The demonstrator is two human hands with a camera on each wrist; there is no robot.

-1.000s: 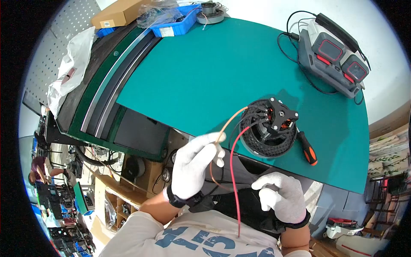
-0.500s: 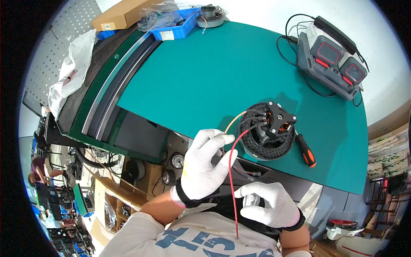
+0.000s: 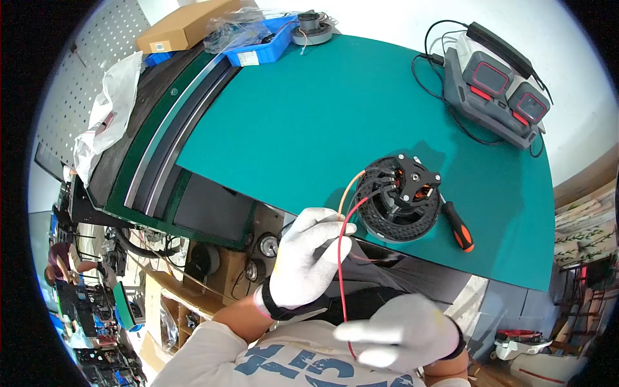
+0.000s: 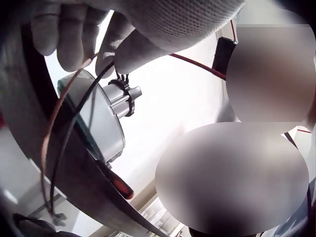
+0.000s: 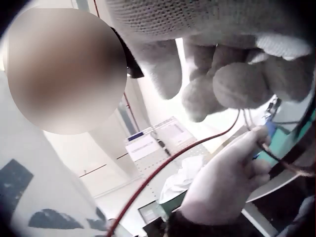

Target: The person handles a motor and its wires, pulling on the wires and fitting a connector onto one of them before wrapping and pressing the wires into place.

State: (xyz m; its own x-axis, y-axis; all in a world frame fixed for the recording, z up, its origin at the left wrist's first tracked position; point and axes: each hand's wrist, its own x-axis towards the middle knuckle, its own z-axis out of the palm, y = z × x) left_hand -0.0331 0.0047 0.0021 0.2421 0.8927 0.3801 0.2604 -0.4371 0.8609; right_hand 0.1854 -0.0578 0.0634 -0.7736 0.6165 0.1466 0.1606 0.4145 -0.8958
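Observation:
A black electric motor [image 3: 416, 179] with visible copper windings sits on a round black base [image 3: 396, 226] near the table's front edge. From it run an orange wire [image 3: 349, 192] and a long red wire [image 3: 340, 277]. My gloved left hand [image 3: 303, 258] pinches the orange wire between thumb and fingertips; a dark wire [image 4: 74, 121] passes at the same fingertips in the left wrist view. Across the left thumb, the red wire hangs toward my shirt. My gloved right hand [image 3: 403, 332], blurred, has its fingers loosely extended beside the red wire's lower end.
An orange-and-black screwdriver [image 3: 458, 226] lies right of the motor on the green table [image 3: 290, 122]. A charger with two batteries [image 3: 493, 84] stands at the back right. A blue bin [image 3: 274, 48] and another round motor part [image 3: 311, 32] are at the back left.
The left hand first moved up and right, then slightly down, still pinching the orange wire. The right hand moved left and down to the red wire's lower part, its fingers straightening.

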